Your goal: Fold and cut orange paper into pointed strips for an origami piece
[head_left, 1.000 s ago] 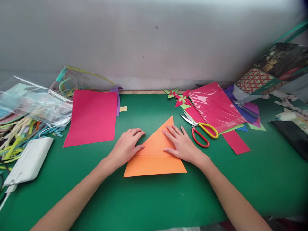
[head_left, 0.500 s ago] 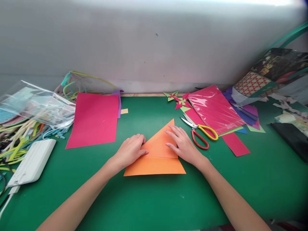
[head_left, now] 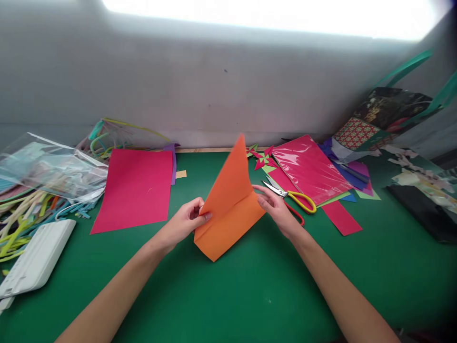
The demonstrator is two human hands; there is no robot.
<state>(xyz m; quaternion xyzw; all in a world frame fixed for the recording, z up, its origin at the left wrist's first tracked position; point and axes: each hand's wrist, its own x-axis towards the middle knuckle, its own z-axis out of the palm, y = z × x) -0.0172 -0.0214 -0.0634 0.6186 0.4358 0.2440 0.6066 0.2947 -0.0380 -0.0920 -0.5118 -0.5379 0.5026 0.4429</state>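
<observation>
An orange sheet of paper with crease lines is raised off the table, its pointed top standing up and its lower corner toward me. My left hand pinches its left edge, thumb on the near face and fingers curled behind. At the right edge, my right hand has the paper between thumb and fingers; the exact contact is partly hidden. Just behind the right hand lie scissors with one yellow and one red handle, blades pointing left.
A red sheet lies at left, near a white power strip, colourful strips and a clear plastic bag. Beyond the scissors are folded paper stars, wrapped red paper and a patterned bag. A black case lies far right.
The orange paper has come up from lying flat and is now tilted and turned. My hands have gone from resting on it to gripping its edges. The camera view has shifted slightly.
</observation>
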